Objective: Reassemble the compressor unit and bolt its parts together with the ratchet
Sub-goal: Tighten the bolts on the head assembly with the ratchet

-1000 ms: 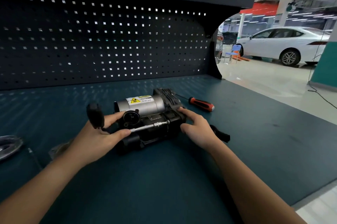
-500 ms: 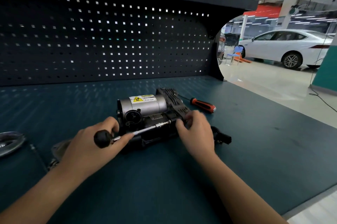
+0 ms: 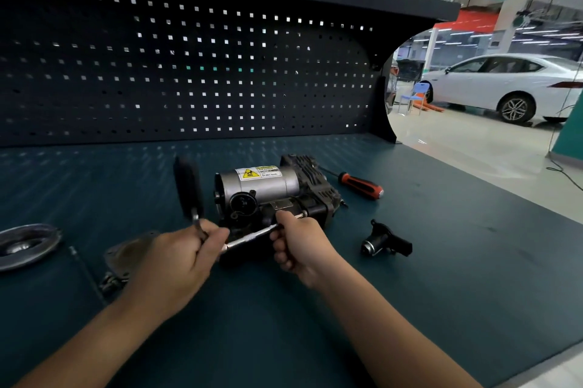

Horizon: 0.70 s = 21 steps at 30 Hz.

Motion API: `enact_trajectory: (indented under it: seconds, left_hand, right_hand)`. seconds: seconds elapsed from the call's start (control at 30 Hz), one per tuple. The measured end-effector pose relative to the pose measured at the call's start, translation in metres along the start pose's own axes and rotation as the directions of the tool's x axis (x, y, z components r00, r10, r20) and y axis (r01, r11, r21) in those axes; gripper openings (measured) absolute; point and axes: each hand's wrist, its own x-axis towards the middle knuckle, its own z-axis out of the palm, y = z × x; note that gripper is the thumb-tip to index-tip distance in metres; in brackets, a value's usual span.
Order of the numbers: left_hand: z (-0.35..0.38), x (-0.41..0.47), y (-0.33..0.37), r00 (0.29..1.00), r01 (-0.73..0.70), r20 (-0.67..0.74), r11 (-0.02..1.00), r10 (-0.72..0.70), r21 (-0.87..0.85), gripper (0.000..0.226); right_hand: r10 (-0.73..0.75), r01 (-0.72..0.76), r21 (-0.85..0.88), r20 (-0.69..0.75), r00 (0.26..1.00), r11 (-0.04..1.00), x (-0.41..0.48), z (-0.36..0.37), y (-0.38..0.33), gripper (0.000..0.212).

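On the counter (image 3: 441, 261) sits the compressor (image 3: 262, 187), left hand (image 3: 176, 258) w/ fingers clamped on the ratchet (image 3: 188, 185), handle up, right hand (image 3: 298, 244) fingers curled round its extension bar (image 3: 252, 234) at the unit's front: bolt-tightening, prob.; next swing needs the bar kept square.

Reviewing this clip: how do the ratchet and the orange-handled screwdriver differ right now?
The ratchet is in use: the left hand grips it and the right hand holds its silver extension at the compressor; the screwdriver lies untouched on the bench. The ratchet's handle is black and points upward; the screwdriver's is orange and black and lies flat. Both are hand tools close to the compressor.
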Motion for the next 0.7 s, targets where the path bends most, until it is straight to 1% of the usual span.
enact_trajectory:
  seconds: [0.03,0.07,0.1,0.13,0.17,0.2,0.23,0.27,0.33,0.4,0.43,0.5,0.6,0.67,0.7]
  left_hand:
    - [0.003,0.002,0.006,0.987,0.160,0.025,0.975,-0.158,-0.152,0.041]
    - [0.005,0.006,0.010,0.926,0.376,0.109,0.862,-0.361,-0.340,0.042]
    - [0.006,0.010,0.012,0.811,0.576,0.265,0.637,-0.521,-0.512,0.044]
    - [0.004,0.014,0.014,0.693,0.691,0.417,0.377,-0.587,-0.617,0.044]
    - [0.003,0.016,0.015,0.612,0.738,0.514,0.201,-0.601,-0.644,0.041]
    - [0.002,0.016,0.015,0.579,0.760,0.555,0.147,-0.597,-0.634,0.036]
    - [0.000,0.016,0.015,0.590,0.765,0.559,0.182,-0.583,-0.617,0.033]
    - [-0.001,0.016,0.014,0.628,0.750,0.534,0.256,-0.567,-0.610,0.031]
    - [0.000,0.016,0.011,0.731,0.673,0.432,0.453,-0.529,-0.585,0.030]
    - [-0.001,0.015,0.008,0.823,0.568,0.335,0.663,-0.459,-0.488,0.027]
    - [-0.001,0.014,0.006,0.857,0.514,0.300,0.734,-0.418,-0.443,0.023]
    - [-0.002,0.012,0.003,0.907,0.414,0.249,0.828,-0.340,-0.378,0.016]
    - [-0.004,0.011,0.000,0.964,0.240,0.168,0.944,-0.204,-0.227,0.015]
    - [-0.004,0.009,-0.004,0.988,0.126,0.105,0.983,-0.112,-0.133,0.014]
    - [-0.003,0.007,-0.004,0.995,0.089,0.067,0.987,-0.080,-0.132,0.013]
  right_hand:
    - [0.000,0.000,0.007,0.005,1.000,1.000,-0.001,0.001,0.000,0.038]
    - [0.000,0.000,0.017,0.012,1.000,1.000,-0.001,0.001,0.001,0.038]
    - [0.003,-0.003,0.028,0.019,1.000,1.000,-0.002,0.001,0.000,0.039]
    - [0.001,-0.001,0.031,0.024,1.000,1.000,-0.002,0.001,0.001,0.040]
    - [-0.003,0.002,0.019,0.023,1.000,1.000,-0.002,0.001,0.001,0.042]
    - [-0.009,0.009,-0.005,0.018,1.000,1.000,-0.002,0.000,0.002,0.044]
    - [-0.016,0.016,-0.030,0.013,1.000,0.999,-0.002,0.000,0.003,0.047]
    - [-0.024,0.024,-0.047,0.008,1.000,0.999,-0.001,-0.001,0.004,0.049]
    - [-0.041,0.040,-0.058,-0.013,0.999,0.998,-0.002,-0.002,0.005,0.052]
    - [-0.062,0.059,-0.049,-0.044,0.997,0.997,-0.002,-0.004,0.006,0.049]
    - [-0.071,0.069,-0.035,-0.057,0.996,0.997,-0.003,-0.004,0.006,0.048]
    - [-0.079,0.079,-0.004,-0.070,0.994,0.997,-0.003,-0.003,0.006,0.046]
    - [-0.058,0.061,0.052,-0.050,0.997,0.997,-0.002,-0.001,0.005,0.041]
    - [-0.031,0.033,0.095,-0.026,0.999,0.995,-0.002,0.000,0.004,0.040]
    - [-0.024,0.025,0.098,-0.016,1.000,0.995,-0.002,0.001,0.004,0.040]
